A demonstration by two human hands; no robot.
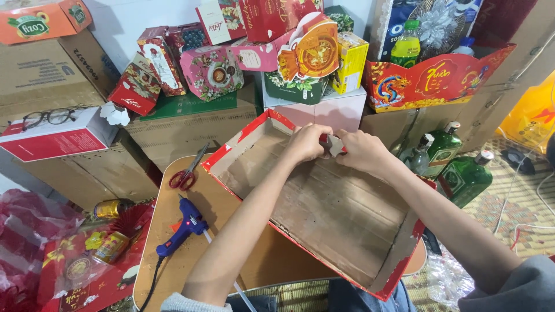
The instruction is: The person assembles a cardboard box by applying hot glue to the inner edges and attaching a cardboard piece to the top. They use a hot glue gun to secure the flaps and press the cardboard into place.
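Both the left hand [307,143] and right hand [361,151] pinch a small grey cardboard tab [334,145] between them, at the far wall of a red-edged, brown-lined cardboard tray [324,208] lying beneath them on the surface [173,266].

The shallow cardboard tray [324,214] with red edges sits tilted over the small table's right edge. A little grey cutout [334,144] is at its far wall.

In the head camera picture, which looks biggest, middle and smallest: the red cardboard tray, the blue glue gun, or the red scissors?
1. Red cardboard tray, by far the biggest.
2. Blue glue gun.
3. Red scissors, only slightly smaller-looking than the gun, so that order is unsure.
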